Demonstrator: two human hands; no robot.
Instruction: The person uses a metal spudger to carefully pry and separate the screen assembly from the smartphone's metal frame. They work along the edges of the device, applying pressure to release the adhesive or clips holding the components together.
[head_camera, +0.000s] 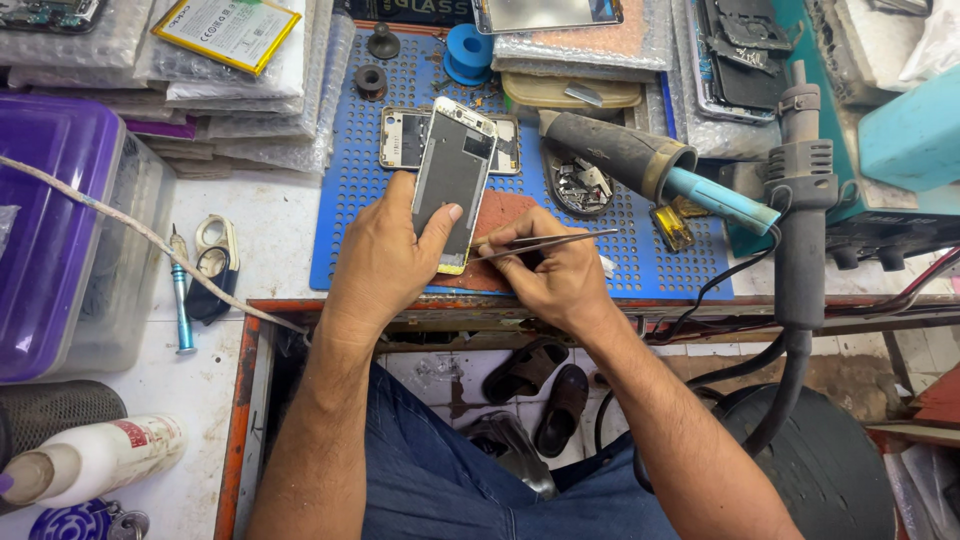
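In the head view, the left hand (385, 255) is closing around a stripped phone frame (454, 176), the thumb lying across its dark inner face and the fingers wrapped behind, holding it tilted upright above the blue perforated work mat (350, 180). The frame's lower edge, showing a gold rim, is sitting in the palm. The right hand (555, 270) is pinching a pair of metal tweezers (540, 243) between thumb and fingers, closed tight on them; one end of the tweezers is meeting the lower right edge of the frame, while the other end is pointing out to the right over the mat.

Behind the held frame, a second phone housing (405, 138) is lying flat on the mat. To the right, a dark-handled iron with a blue tip section (650, 165) is resting across the mat beside a small dish of metal parts (580, 185), and a hot air gun handle (803, 200) is standing upright with its black hose trailing down. A blue tape roll (468, 50) is sitting near the mat's far edge. On the white bench at the left, a blue screwdriver (181, 300) is lying beside a purple plastic box (50, 230), and a white bottle (95, 455) is lying on its side in the near corner. Sandals (545, 385) are showing on the floor below.
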